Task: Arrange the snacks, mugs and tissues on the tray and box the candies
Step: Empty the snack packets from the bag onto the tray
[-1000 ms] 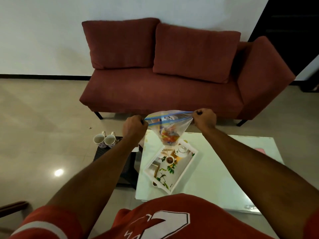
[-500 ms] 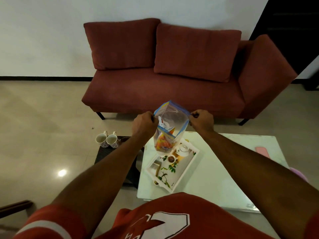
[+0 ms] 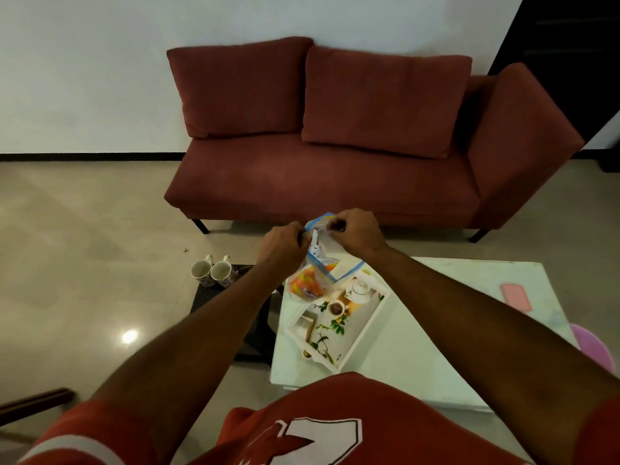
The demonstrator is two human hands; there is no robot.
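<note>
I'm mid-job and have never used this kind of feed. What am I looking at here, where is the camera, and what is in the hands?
There is no machine: a person works with two bare hands, and the single wide-angle camera sits on their head, looking forward and down. The red shirt at the bottom edge is the wearer's own.

The left hand and the right hand both pinch the top of a clear zip bag with blue seal strips, which holds orange and other coloured sweets. It hangs above a white rectangular tray printed with leaves, which stands on a pale glass-topped table. A small white teapot and a small cup seem to be on the tray, though they may be printed on it.

Two patterned mugs stand on a dark low side table to the left. A red sofa is behind.
</note>
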